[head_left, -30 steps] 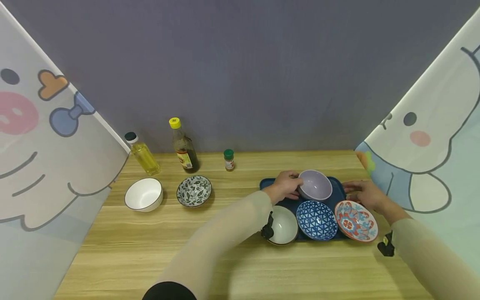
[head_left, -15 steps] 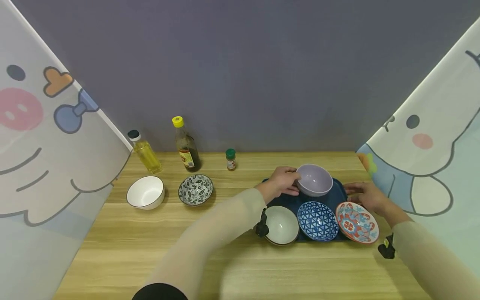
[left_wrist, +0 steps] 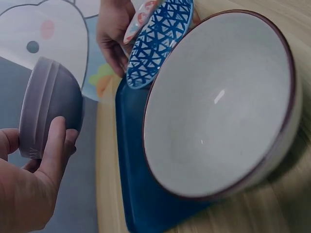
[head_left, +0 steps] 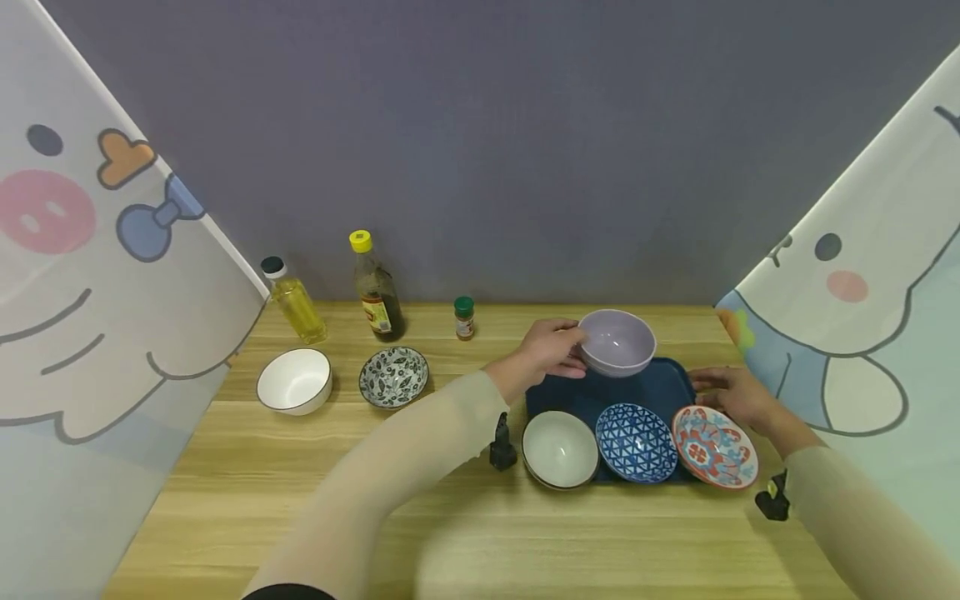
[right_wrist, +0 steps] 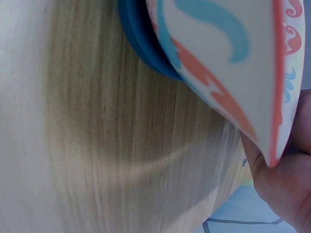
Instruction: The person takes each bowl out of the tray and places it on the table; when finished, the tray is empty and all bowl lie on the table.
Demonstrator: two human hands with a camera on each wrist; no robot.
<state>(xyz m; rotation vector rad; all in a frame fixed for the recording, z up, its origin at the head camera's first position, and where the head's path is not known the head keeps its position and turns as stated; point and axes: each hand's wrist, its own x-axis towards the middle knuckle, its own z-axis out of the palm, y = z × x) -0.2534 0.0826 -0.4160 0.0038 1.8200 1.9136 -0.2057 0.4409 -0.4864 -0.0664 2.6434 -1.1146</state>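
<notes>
My left hand (head_left: 550, 347) pinches a lilac bowl (head_left: 618, 342) by its left side, thumb on the rim and fingers against the outer wall. The bowl is held up, over the far edge of a dark blue tray (head_left: 651, 381). In the left wrist view the lilac bowl (left_wrist: 50, 109) shows its ridged outside. My right hand (head_left: 735, 395) lies at the tray's right edge, fingers loosely extended, behind a red-and-blue patterned bowl (head_left: 716, 448). A blue triangle-patterned bowl (head_left: 636, 443) and a cream bowl with dark rim (head_left: 561, 450) sit along the tray's near side.
On the wooden table's left stand a white bowl (head_left: 294, 382) and a black-and-white leaf-patterned bowl (head_left: 393, 378). Behind them are an oil bottle (head_left: 297, 308), a yellow-capped sauce bottle (head_left: 378, 302) and a green-capped spice jar (head_left: 464, 320). A grey wall closes the back.
My left hand has lifted the lilac bowl off the tray and moved it back and slightly left, baring the tray's far part. The right hand stays at the tray's edge.
</notes>
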